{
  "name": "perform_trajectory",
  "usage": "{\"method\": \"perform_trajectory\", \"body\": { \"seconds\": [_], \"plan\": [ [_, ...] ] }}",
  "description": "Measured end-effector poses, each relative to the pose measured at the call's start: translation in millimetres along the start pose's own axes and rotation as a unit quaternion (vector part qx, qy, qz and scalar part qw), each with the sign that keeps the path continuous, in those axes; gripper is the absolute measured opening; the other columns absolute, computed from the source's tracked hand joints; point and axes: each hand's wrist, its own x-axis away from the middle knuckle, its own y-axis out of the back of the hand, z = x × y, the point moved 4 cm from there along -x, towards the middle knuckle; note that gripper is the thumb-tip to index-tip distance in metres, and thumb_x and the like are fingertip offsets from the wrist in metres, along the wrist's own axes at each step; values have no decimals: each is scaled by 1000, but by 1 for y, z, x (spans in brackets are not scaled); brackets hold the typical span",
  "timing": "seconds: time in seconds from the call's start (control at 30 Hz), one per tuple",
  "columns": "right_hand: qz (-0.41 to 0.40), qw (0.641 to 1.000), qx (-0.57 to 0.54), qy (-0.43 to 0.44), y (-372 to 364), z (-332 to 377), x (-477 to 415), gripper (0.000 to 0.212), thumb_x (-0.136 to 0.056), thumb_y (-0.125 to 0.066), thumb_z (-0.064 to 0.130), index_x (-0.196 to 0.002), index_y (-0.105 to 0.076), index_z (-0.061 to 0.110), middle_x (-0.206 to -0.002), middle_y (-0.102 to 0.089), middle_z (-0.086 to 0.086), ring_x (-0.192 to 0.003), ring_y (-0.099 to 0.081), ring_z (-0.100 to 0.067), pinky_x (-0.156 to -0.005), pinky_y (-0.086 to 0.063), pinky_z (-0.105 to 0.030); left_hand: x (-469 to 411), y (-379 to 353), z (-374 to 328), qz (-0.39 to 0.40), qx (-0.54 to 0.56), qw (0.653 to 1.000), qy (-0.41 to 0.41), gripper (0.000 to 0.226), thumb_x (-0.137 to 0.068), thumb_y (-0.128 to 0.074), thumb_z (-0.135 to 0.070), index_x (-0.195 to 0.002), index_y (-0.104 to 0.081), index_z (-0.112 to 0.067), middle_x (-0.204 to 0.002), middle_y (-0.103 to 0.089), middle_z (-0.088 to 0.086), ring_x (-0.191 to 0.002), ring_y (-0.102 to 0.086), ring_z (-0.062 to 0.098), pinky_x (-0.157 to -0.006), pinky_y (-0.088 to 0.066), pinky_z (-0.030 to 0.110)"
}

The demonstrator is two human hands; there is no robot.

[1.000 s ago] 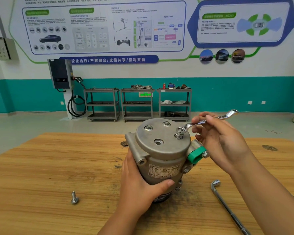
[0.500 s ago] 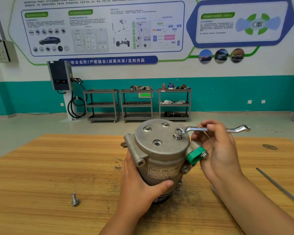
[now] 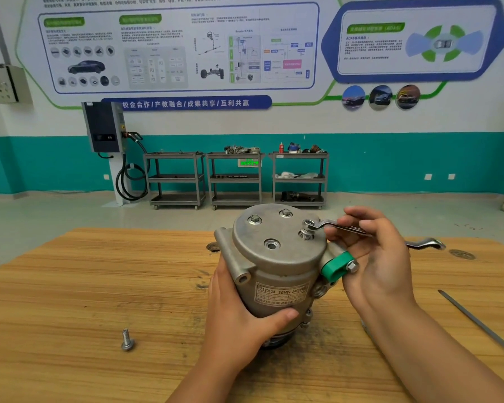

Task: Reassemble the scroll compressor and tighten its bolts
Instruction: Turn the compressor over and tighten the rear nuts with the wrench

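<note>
1. A grey metal, cylindrical scroll compressor (image 3: 277,274) stands upright on a pale wooden table (image 3: 70,286), round cover uppermost.
2. The left hand (image 3: 239,315) wraps around the compressor's lower body, with the thumb across its front.
3. Just right of the compressor, the right hand (image 3: 373,257) holds the shank of a silver offset ring spanner (image 3: 341,226) in curled fingers. The spanner's ring sits on a raised hex bolt (image 3: 306,234) at the cover's right edge.
4. Keep the ring level and fully down on the bolt head. Swing in short arcs while the left hand resists the twist.
5. An empty hole (image 3: 271,244) remains near the cover's front. A silver flanged loose bolt (image 3: 127,340) lies well left of the compressor and probably belongs there.
</note>
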Motion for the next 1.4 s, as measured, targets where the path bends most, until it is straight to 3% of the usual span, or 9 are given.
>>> {"method": "perform_trajectory", "body": {
  "seconds": [0.1,0.27,0.47,0.67,0.8,0.93,1.17,1.27,1.4],
  "plan": [
    [10,998,49,47,1,2,-1,53,-84,-32,-4,-57,-72,17,-58,-64,-1,-60,-63,-13,-60,-52,-22,1,0,1,-4,-3,1000,3,131,-31,-65,-91,-143,-30,-33,-131,-40,-28,-124,-36,-10,-92,-31,12],
    [80,982,104,136,-2,9,2,39,-70,-38,3,-61,-72,19,-60,-66,-3,-59,-64,-17,-58,-54,-24,1,0,2,-5,-10,1000,4,132,-31,-67,-89,-144,-31,-31,-131,-43,-23,-124,-39,-3,-95,-34,19],
    [157,926,210,273,-6,16,14,25,-78,-47,13,-76,-70,21,-72,-68,7,-68,-67,-15,-64,-56,-27,1,0,0,-1,-14,1000,-4,129,-34,-72,-81,-144,-30,-30,-131,-40,-26,-123,-36,-9,-92,-30,9],
    [196,798,374,431,-19,20,31,16,-79,-48,8,-80,-63,4,-72,-60,-5,-67,-55,-14,-58,-47,-28,0,0,-2,2,2,1000,-8,130,-33,-68,-88,-144,-30,-32,-132,-42,-26,-125,-36,-9,-95,-33,16],
    [196,715,456,493,-29,21,40,18,-79,-53,8,-75,-64,-6,-64,-56,-11,-59,-48,-16,-53,-41,-22,0,0,-4,1,0,1000,-13,129,-36,-71,-85,-144,-32,-27,-135,-46,-16,-128,-41,4,-102,-40,36],
    [224,638,510,531,-37,14,49,16,-79,-60,8,-78,-68,-6,-71,-62,-12,-62,-56,-19,-55,-46,-26,-2,-1,-6,12,17,1000,-12,124,-41,-84,-71,-145,-31,-28,-135,-51,-10,-126,-48,13,-100,-45,45],
    [287,591,547,519,-48,2,60,23,-89,-61,12,-105,-71,-1,-109,-70,-12,-86,-68,-25,-79,-52,-30,-3,-3,-6,21,3,999,-30,96,-51,-74,-77,-129,-50,-28,-121,-60,-5,-114,-58,15,-88,-51,43],
    [250,595,565,514,-52,2,65,21,-89,-58,13,-101,-72,2,-100,-71,-9,-83,-68,-25,-73,-53,-34,-3,-3,-7,0,1,1000,-28,92,-49,-80,-68,-127,-46,-34,-121,-57,-11,-115,-55,13,-88,-50,40],
    [211,613,553,523,-51,8,67,12,-83,-63,1,-89,-73,1,-87,-71,-9,-74,-68,-25,-62,-54,-37,-4,-5,3,25,-1,1000,-2,110,-42,-77,-76,-132,-49,-19,-119,-62,-5,-113,-58,14,-89,-51,43]
  ]
}}
